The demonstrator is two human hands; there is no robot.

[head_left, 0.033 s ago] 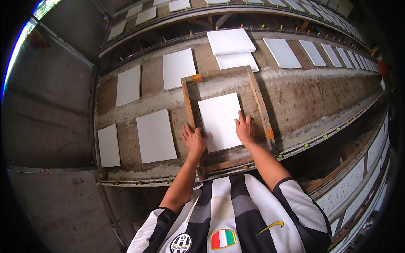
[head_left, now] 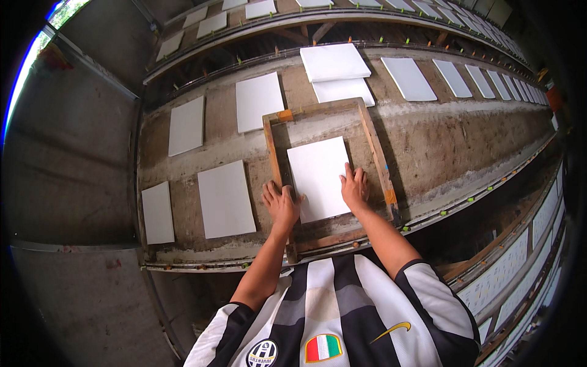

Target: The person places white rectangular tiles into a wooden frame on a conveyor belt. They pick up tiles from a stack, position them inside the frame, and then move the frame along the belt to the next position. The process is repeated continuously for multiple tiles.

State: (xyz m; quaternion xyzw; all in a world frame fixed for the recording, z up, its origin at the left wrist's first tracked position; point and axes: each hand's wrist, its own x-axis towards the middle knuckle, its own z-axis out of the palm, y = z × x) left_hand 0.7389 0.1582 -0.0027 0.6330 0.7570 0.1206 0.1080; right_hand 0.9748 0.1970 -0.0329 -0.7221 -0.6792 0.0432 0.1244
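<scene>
The head view showed a white sheet (head_left: 318,171) inside a wooden frame (head_left: 374,140) at the near edge of a long, stained table (head_left: 452,144), towards its left end. The left hand (head_left: 282,207) lay over the frame's left bar, fingers slightly spread and the thumb at the sheet's left edge; whether the thumb touched it could not be told. The right hand (head_left: 355,189) was loosely spread at the sheet's right edge, its index finger straight along the edge and the others bent. Two more sheets (head_left: 226,199) lay left of the frame, nearer the table's left end. Beyond the frame, by the table's far edge, a white stack (head_left: 334,62) overlapped another white piece (head_left: 345,93), within a row of pale sheets (head_left: 409,79).
</scene>
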